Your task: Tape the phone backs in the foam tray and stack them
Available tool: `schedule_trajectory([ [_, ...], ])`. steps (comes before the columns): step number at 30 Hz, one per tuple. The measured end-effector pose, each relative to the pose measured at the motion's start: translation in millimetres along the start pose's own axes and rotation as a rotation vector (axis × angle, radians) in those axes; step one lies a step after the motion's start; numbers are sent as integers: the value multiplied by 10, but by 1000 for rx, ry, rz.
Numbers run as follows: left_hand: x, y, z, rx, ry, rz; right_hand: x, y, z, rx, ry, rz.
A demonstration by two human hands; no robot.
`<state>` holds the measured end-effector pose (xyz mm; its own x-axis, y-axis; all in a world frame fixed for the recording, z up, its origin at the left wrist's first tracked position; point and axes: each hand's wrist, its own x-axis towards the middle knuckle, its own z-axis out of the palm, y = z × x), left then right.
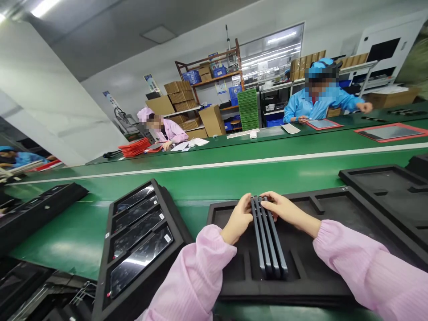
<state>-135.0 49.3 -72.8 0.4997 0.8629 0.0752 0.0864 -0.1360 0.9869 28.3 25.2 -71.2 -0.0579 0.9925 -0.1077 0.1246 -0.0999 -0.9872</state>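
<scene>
The left hand [238, 220] and right hand [284, 211] grip the far end of four slim dark devices [269, 243] from either side; these stand on edge, side by side, over the black tray [327, 272], contact with its floor unclear. Left of that tray, a second tray [182, 240] holds four glossy panels [142, 256]. Beyond it, across the green counter [214, 178], is a person in blue [317, 104].

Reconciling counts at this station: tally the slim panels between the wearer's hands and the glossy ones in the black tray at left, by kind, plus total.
Upright slim panels between the left hand and right hand: 4
Glossy panels lying in the black tray at left: 4
Total: 8
</scene>
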Motion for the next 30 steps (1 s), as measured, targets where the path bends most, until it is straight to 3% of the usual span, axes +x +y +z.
schedule_trajectory([
  [4, 115, -130, 51, -113, 19, -88, 15, 36, -21, 75, -40, 24],
  [8, 119, -121, 59, -191, 61, -110, -1, 24, -78, 149, -98, 71],
  [19, 88, -113, -54, -410, -31, -202, 7, 86, -125, 119, -139, 103],
  [27, 85, -111, -54, -415, -55, -202, 7, 80, -125, 75, -125, 100],
  [30, 90, -112, -74, -422, -85, -195, -1, 84, -145, 99, -183, 83],
])
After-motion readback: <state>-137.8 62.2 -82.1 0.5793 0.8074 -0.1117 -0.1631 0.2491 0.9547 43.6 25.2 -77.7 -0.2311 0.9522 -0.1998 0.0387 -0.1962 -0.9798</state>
